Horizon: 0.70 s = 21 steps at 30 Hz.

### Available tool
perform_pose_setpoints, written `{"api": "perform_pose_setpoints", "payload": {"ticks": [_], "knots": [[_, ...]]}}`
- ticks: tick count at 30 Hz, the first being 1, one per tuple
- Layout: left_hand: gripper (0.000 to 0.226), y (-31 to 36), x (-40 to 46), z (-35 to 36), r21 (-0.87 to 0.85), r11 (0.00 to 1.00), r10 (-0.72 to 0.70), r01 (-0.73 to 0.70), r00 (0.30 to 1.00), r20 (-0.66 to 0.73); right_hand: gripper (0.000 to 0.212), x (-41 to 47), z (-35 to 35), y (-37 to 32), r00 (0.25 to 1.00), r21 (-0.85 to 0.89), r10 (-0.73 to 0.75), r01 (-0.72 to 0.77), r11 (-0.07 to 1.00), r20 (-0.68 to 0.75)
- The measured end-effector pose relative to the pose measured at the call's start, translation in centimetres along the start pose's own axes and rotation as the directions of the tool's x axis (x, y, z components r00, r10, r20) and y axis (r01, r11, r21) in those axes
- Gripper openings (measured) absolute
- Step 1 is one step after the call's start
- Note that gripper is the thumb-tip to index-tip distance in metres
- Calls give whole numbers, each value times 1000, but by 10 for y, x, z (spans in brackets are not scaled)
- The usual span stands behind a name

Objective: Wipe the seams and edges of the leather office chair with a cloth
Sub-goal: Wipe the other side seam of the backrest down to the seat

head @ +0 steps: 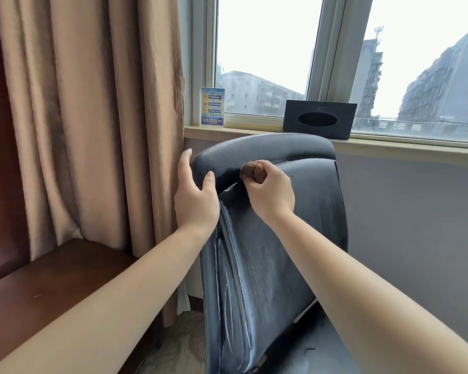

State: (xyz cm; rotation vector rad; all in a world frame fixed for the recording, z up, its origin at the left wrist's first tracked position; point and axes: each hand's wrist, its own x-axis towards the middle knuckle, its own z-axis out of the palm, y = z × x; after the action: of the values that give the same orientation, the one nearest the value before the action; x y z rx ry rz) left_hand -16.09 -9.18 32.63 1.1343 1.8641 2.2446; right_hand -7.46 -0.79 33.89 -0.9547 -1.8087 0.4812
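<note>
Tan curtain (92, 117) hangs beside a bright window (335, 49), black tissue box (319, 119) on its sill (389, 147).

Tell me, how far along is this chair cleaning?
Done: I can't tell; no wiped stretch stands out. In hand: the right hand presses a bunched brown cloth into the seam under the headrest, while the left hand steadies the chair by its upper edge. Left: probably the long side seams below.
</note>
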Motion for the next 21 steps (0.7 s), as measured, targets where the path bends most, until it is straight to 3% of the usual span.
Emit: {"api": "perform_pose_setpoints", "payload": {"ticks": [3, 6, 11, 17, 21], "knots": [[51, 0, 1, 2, 49, 999, 11, -11, 1000, 8, 14, -11, 3, -2, 994, 73, -97, 93, 993, 41], [50, 0, 4, 6, 157, 985, 77, -74, 997, -10, 15, -16, 6, 3, 987, 36, -155, 154, 987, 30], [50, 3, 10, 8, 343, 912, 231, -227, 973, 28, 17, 8, -3, 9, 999, 25, 37, -37, 999, -22], [54, 12, 20, 10, 642, 688, 278, -337, 940, 196, 14, -6, 4, 7, 989, 66, -134, 131, 989, 54], [61, 16, 23, 13, 758, 526, 270, -386, 921, 281, 16, 9, -2, 12, 998, 11, -57, 56, 998, 26]]}}
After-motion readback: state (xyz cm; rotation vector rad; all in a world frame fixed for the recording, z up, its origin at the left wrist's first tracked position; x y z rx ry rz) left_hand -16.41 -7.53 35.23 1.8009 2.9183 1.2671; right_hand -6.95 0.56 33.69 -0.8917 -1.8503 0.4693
